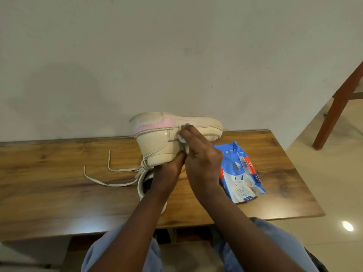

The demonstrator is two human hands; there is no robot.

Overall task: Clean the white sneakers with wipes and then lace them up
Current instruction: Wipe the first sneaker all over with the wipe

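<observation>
A cream-white sneaker point(157, 138) with a pink heel patch is held up over the table, tipped on its side with the sole toward the wall. My left hand point(169, 171) grips it from below near the opening. My right hand point(202, 160) presses a white wipe point(181, 139) against the shoe's side near the sole. A second sneaker point(144, 185) lies on the table under my left forearm, mostly hidden. Loose laces point(110, 173) trail across the wood to the left.
A blue and white pack of wipes point(239, 173) lies on the wooden table point(49, 173) just right of my hands. The wall stands close behind the table. A wooden chair leg point(334, 107) rises at the right over the tiled floor.
</observation>
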